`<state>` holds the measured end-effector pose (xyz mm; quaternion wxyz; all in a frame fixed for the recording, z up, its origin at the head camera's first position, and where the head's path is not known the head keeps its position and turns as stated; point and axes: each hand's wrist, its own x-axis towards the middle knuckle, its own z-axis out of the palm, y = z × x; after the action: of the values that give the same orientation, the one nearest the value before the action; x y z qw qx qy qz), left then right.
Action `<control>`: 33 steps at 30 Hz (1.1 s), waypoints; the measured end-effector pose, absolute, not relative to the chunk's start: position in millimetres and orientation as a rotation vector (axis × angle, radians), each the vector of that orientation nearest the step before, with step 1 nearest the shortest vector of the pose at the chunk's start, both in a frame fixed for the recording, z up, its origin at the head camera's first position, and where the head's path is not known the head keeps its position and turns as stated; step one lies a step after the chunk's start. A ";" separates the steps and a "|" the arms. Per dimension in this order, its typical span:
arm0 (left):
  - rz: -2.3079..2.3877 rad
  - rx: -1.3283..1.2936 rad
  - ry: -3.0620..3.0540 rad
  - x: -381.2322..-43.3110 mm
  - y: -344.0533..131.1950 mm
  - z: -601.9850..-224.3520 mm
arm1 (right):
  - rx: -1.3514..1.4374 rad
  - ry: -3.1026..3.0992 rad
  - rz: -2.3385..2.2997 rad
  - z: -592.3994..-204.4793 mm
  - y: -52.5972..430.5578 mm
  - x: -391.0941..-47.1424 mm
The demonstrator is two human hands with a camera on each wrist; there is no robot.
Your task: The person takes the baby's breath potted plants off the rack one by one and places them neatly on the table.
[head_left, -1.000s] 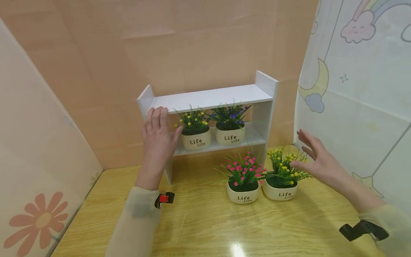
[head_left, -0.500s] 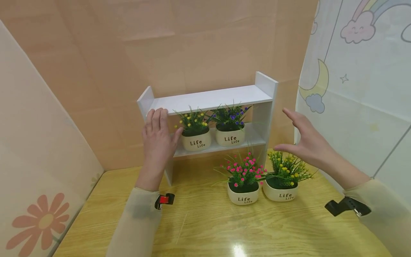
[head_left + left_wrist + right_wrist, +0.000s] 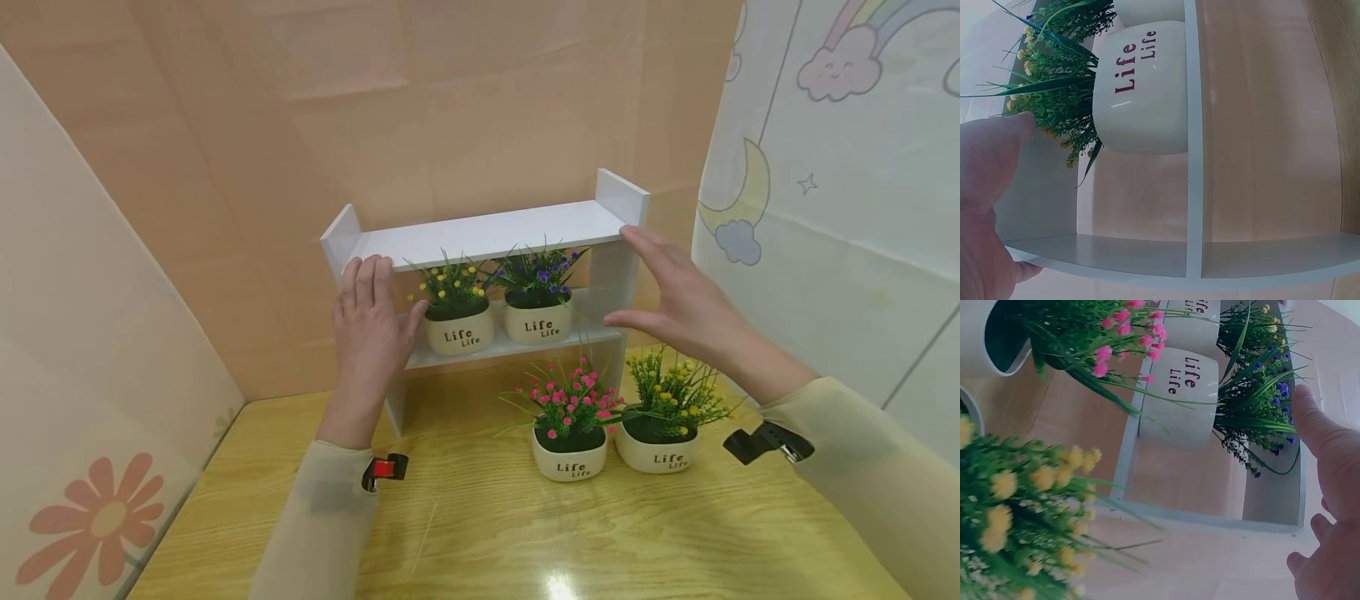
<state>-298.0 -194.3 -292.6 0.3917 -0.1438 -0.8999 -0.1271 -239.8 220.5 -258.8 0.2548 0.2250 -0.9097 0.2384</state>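
Note:
A white two-tier shelf (image 3: 480, 235) stands upright on the wooden table. My left hand (image 3: 369, 329) rests at its upper left front corner, fingers over the top board's edge and thumb spread toward the yellow-flowered pot. In the left wrist view one finger (image 3: 1025, 271) shows outside the side panel. My right hand (image 3: 690, 304) is at the upper right corner, fingers extended and thumb apart, holding no pot. On the middle board sit a yellow-flowered pot (image 3: 459, 332) and a purple-flowered pot (image 3: 537, 321), side by side, both marked "Life".
In front of the shelf's right side, a pink-flowered pot (image 3: 570, 454) and another yellow-flowered pot (image 3: 656, 446) stand on the table (image 3: 465, 533), below my right forearm. An orange-brown backdrop (image 3: 480, 100) hangs behind, with patterned panels at left and right.
My right hand has moved left and up, from over the yellow flowers on the table to the shelf's right upper corner. My left hand and the pots have stayed put.

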 end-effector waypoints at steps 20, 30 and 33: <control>-0.319 -0.363 -2.283 -297.3 -195.6 -293.8 | 0.671 -2.425 0.447 -251.7 195.7 -272.0; -0.321 -0.349 -2.316 -299.0 -194.7 -292.9 | 0.677 -2.407 0.435 -254.3 193.5 -282.9; -0.318 -0.346 -2.318 -299.1 -194.2 -292.7 | 0.698 -2.405 0.429 -255.8 193.4 -285.6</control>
<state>-299.1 -194.2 -292.7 0.3786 -0.1356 -0.9071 -0.1244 -285.6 193.4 -255.8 0.2960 0.2626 -0.9041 0.1612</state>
